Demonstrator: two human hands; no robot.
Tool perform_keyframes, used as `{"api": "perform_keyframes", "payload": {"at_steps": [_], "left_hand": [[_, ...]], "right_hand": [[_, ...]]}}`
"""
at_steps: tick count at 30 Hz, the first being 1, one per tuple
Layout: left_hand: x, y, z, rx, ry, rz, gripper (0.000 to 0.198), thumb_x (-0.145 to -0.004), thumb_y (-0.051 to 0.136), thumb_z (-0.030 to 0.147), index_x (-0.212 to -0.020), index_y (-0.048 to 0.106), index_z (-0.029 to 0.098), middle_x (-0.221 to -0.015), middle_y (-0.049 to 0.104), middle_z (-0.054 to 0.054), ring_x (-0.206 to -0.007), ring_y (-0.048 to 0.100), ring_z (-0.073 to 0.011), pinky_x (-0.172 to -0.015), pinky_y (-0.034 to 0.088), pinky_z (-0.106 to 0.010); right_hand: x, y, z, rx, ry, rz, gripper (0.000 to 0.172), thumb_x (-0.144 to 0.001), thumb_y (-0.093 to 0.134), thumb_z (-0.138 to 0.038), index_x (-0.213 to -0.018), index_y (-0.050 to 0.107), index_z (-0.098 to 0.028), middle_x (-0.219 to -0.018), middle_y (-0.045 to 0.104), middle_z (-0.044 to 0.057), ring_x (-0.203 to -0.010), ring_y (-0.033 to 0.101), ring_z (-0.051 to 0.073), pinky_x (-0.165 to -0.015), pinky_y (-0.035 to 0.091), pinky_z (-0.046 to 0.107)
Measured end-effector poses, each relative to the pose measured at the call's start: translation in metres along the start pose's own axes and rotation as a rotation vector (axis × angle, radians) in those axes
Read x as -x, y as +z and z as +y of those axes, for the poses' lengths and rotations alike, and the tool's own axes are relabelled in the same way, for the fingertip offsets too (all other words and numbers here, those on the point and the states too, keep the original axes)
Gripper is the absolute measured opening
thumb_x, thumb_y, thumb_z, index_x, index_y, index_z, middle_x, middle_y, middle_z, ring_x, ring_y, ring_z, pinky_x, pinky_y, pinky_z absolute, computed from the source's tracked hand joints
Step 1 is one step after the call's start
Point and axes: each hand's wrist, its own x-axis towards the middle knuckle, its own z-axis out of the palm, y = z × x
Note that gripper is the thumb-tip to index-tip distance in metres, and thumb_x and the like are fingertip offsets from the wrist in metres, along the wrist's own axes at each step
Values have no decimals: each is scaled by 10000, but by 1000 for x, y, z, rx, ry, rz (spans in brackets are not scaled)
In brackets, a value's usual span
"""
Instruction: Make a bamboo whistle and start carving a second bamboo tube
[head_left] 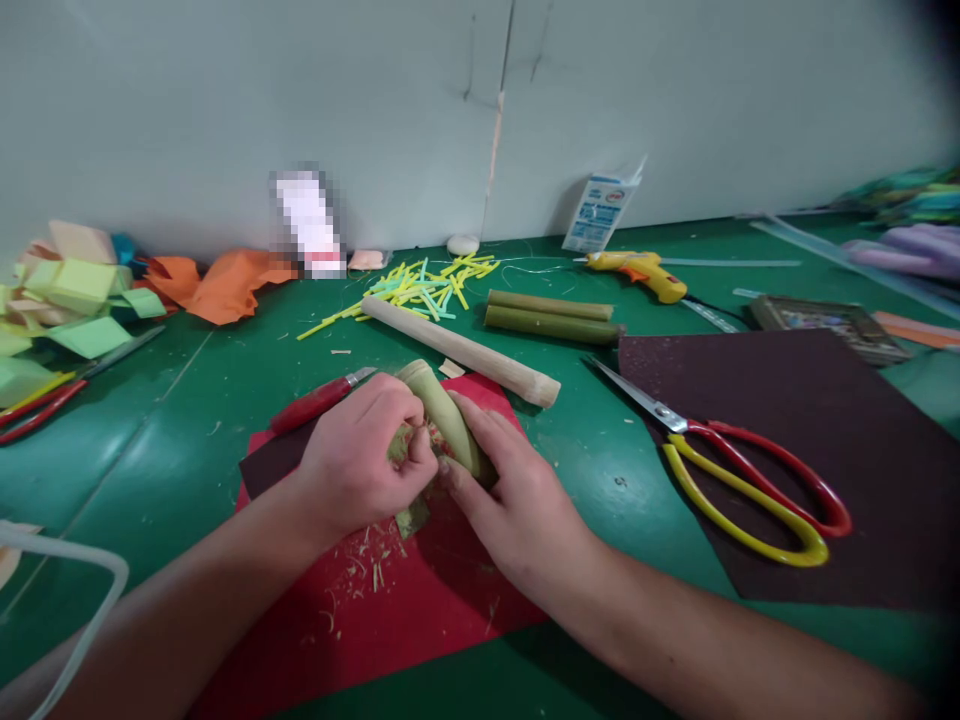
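On the red mat (420, 610) at the middle of the green tabletop (150, 440), both hands work one short bamboo piece (442, 410). It lies tilted, far end raised and pointing away, near end pressed toward the mat. The left hand (360, 450) has its fingers curled tight around something small at the bamboo's near end; what they grip is hidden. The right hand (517, 500) lies over the lower part of the bamboo, fingers closed on it and fingertips touching the left hand's.

Hazards noted:
- A red-handled knife (319, 400) lies just behind the left hand, blade tip bare. A backward shift of that wrist could meet the edge.
- Shavings (371, 565) litter the mat beneath the hands. Splinters are likely under bare fingers.
- The bamboo is round and held only by hand. A slip could drive the two hands' fingertips together.
- Open scissors (742, 480) rest on the dark sheet (825, 420), near the right forearm; a sweep could catch them.
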Motion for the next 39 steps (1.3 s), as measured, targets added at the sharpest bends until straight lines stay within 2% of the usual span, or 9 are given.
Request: {"api": "perform_keyframes", "payload": {"at_steps": [4,11,23,28,35,39], "left_hand": [[1,0,-1,-25,-1,-29,73,-797,598,173,-827,531,174,-787,623,-53,-734,596,-183,-651,509,-321],[-1,2,0,-79,46,-15,94,-790,549,91,-786,527,183,-749,623,-32,-720,596,-173,-670,511,-312],[-2,4,2,-134,68,-2,127,-750,513,59,-708,506,179,-684,584,-39,-669,560,-180,-605,486,-304],[-3,1,0,-124,37,25,138,-744,497,67,-695,479,195,-661,557,-17,-628,521,-157,-589,470,-290],[-1,1,-2,-58,39,-17,107,-771,546,78,-743,518,176,-730,603,-37,-696,572,-174,-614,472,-305],[-3,-1,-4,-45,-38,8,98,-766,554,80,-742,536,173,-718,598,-25,-694,565,-163,-633,478,-297]], "right_hand": [[0,-1,2,12,-9,25,507,-874,512,-237,-1378,458,-212,-1302,609,103,-1196,561,257,-1006,482,486],[-1,0,1,21,15,13,508,-869,513,-227,-1374,464,-191,-1307,597,117,-1211,548,264,-1022,474,487],[1,2,-4,6,40,-34,510,-876,510,-231,-1383,469,-209,-1394,536,114,-1274,511,254,-1066,440,467],[0,3,-2,-16,34,-21,529,-866,523,-219,-1391,456,-229,-1382,553,98,-1276,510,252,-1073,429,490],[-1,1,-2,-106,96,-30,461,-871,550,-214,-1327,515,-265,-1302,614,54,-1195,567,226,-1028,467,447],[0,0,-2,-104,99,-17,452,-877,553,-232,-1326,512,-271,-1293,625,37,-1185,573,222,-1021,470,437]]}}
